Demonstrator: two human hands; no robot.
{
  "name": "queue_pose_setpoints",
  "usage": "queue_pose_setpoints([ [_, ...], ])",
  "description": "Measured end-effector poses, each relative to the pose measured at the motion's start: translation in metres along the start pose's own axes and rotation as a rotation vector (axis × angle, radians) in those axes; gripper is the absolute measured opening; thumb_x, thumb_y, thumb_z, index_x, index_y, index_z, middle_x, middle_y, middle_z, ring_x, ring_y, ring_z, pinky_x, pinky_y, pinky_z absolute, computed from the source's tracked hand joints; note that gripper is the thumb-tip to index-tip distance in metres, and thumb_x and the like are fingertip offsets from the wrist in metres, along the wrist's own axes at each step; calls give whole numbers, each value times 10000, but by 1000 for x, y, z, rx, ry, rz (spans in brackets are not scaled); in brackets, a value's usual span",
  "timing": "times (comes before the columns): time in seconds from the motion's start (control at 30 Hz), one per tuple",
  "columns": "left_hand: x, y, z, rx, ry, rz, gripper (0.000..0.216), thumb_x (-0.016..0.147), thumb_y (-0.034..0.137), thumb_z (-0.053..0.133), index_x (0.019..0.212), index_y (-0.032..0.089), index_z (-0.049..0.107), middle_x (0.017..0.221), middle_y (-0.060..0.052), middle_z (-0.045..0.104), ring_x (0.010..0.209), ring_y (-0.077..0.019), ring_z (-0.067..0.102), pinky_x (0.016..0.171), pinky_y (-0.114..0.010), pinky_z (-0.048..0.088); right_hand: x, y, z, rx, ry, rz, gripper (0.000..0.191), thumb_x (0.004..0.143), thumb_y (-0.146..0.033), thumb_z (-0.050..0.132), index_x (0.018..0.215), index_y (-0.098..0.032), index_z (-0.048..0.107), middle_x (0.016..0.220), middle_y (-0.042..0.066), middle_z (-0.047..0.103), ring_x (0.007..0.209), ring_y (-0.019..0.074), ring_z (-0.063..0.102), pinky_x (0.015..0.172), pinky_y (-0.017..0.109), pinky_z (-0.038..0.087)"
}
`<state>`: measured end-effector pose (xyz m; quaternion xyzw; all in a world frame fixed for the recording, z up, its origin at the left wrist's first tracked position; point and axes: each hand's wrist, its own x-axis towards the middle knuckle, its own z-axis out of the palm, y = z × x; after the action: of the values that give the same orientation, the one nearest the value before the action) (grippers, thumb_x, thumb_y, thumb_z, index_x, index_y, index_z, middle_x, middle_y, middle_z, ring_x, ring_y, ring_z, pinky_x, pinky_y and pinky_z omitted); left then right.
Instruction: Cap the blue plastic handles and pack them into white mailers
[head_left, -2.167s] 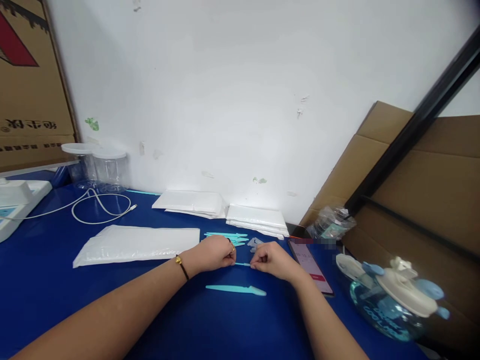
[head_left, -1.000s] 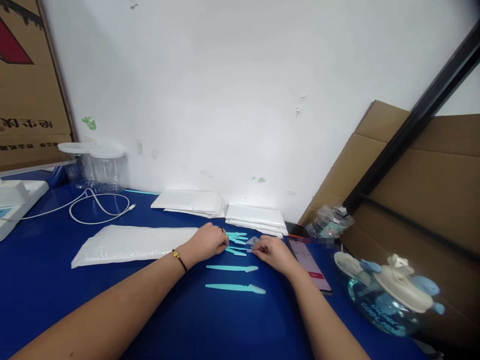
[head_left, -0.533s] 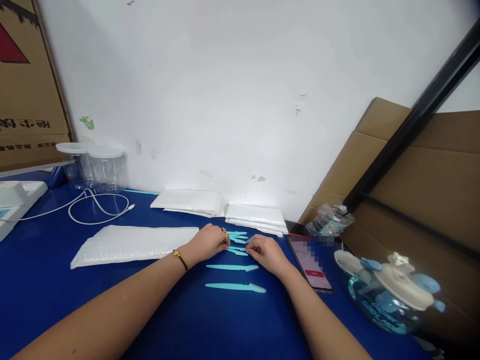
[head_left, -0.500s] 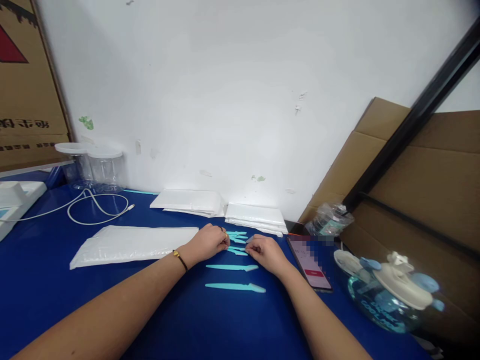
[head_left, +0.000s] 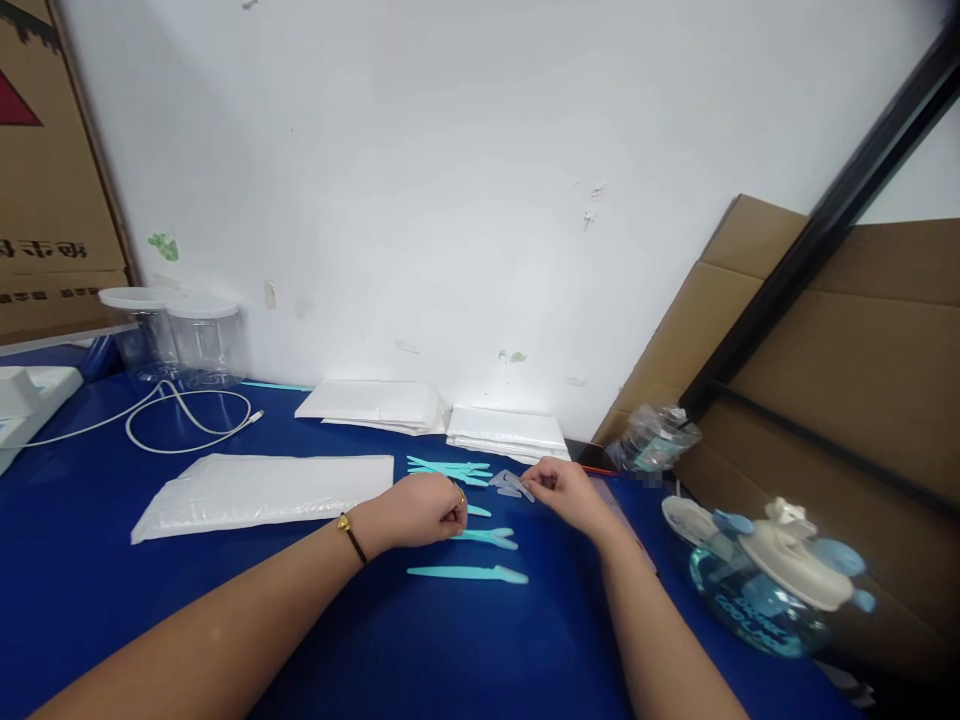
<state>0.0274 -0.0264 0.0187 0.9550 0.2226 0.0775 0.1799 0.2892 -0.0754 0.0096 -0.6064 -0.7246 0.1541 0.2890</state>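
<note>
My left hand [head_left: 427, 508], wearing a ring and a dark bracelet, is closed on a teal eyebrow razor [head_left: 484, 537] just above the table. Two razor heads fork out beyond its fingers; which one is gripped is hard to tell. My right hand [head_left: 564, 490] pinches a small clear plastic blade cap [head_left: 527, 489] at the edge of a little heap of such caps [head_left: 506, 482]. Behind my left hand lies a pile of teal razors [head_left: 450, 467]. A single razor [head_left: 469, 573] lies nearest me, and another razor [head_left: 480, 512] is partly covered by my left hand.
A white padded mailer [head_left: 262, 492] lies at left, with stacked mailers [head_left: 375, 403] along the wall. A phone [head_left: 611, 500] is partly behind my right wrist. At right stands a clear bottle [head_left: 765, 590]; at left are a white cable [head_left: 187, 445] and lidded jars [head_left: 202, 340].
My left hand has come towards me with a razor, beside one lying on the table. My right hand has moved right to the clear caps, uncovering them and covering part of the phone.
</note>
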Motion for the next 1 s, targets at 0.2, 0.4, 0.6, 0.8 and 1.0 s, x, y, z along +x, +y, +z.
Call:
queue_pose_setpoints([
  [0.2,2,-21,1,94,165,-65,167,777,285,562,915,248,651,913,0,647,807,-145,579,656,-216,393,5,5,13,-197,-37,-57,141,737,-242,584,815,-211,698,793,25,639,675,140,547,610,229,397],
  [0.4,5,-33,5,186,147,-61,92,785,240,559,800,240,650,807,5,642,762,-150,570,612,-232,370,3,3,17,-126,-139,-92,111,738,-266,620,731,-212,717,728,13,621,631,126,547,574,221,397],
  [0.6,6,-29,6,145,159,-80,83,769,223,562,760,226,644,771,10,652,713,-137,570,577,-223,352,1,1,17,41,-188,-88,132,726,-307,657,739,-195,725,712,16,615,602,114,536,541,215,397],
  [0.8,10,-28,11,100,155,-85,75,766,251,580,767,226,651,768,14,659,715,-140,583,582,-221,361,3,-11,29,70,-155,-116,136,732,-320,658,723,-201,724,700,14,609,582,111,520,523,219,379],
  [1.0,12,-25,16,62,107,-52,85,780,258,569,767,232,649,737,27,644,677,-125,573,566,-217,358,3,-16,36,116,-219,-151,153,746,-335,644,759,-210,731,672,16,614,604,128,534,520,221,382],
])
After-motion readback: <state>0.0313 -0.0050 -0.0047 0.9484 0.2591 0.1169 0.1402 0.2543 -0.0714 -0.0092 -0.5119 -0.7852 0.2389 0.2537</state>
